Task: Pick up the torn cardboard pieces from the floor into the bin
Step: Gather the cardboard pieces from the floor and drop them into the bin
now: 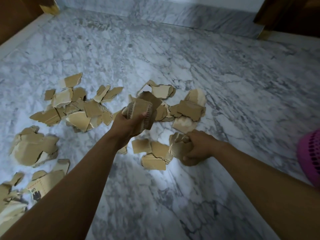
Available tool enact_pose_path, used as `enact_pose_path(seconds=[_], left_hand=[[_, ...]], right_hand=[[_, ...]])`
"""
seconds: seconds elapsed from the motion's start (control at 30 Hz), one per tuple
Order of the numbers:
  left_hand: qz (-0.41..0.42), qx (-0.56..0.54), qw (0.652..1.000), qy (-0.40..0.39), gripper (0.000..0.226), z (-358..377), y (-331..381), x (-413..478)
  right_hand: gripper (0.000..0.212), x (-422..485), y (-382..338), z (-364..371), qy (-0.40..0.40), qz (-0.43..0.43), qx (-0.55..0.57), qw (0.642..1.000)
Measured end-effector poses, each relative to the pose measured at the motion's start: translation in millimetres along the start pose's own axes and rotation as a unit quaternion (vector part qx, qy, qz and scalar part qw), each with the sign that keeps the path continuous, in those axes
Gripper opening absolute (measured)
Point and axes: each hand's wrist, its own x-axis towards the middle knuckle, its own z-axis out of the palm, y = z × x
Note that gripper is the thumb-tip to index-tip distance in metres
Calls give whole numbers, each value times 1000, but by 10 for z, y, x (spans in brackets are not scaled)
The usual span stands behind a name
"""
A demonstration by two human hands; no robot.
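Observation:
Several torn brown cardboard pieces (pixel 74 108) lie scattered over the marble floor (pixel 225 87), from the centre out to the lower left. My left hand (pixel 126 123) is raised above the pile, shut on a bunch of cardboard pieces (pixel 143 108). My right hand (pixel 199 148) is low by the floor, gripping a folded cardboard piece (pixel 178 146). More pieces (pixel 154 156) lie just left of it. A pink perforated bin (pixel 310 155) shows at the right edge, partly cut off.
Dark wooden furniture stands at the top left (pixel 15 18) and top right (pixel 290 13), each with a brass-tipped leg. A marble skirting runs along the far wall. One piece at the lower left carries black print (pixel 37 194).

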Motion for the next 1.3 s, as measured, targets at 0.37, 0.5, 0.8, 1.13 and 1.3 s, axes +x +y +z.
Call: enact_pose_path(seconds=[0.37, 0.5, 0.8, 1.13, 1.3], left_hand=[[-157, 482, 842, -184, 34, -208, 0, 50], [-150, 635, 734, -186, 65, -190, -340, 14], [-42, 697, 704, -130, 72, -85, -696, -41], [-67, 568, 797, -196, 57, -258, -462, -62], [-65, 622, 737, -257, 58, -99, -236, -38]], right_hand=[[78, -16, 75, -291, -88, 7, -105, 991], [84, -19, 72, -126, -77, 19, -130, 988], [82, 10, 74, 155, -15, 23, -131, 991], [81, -99, 183, 10, -3, -5, 41, 999], [59, 11, 85, -308, -8, -7, -6, 1000]])
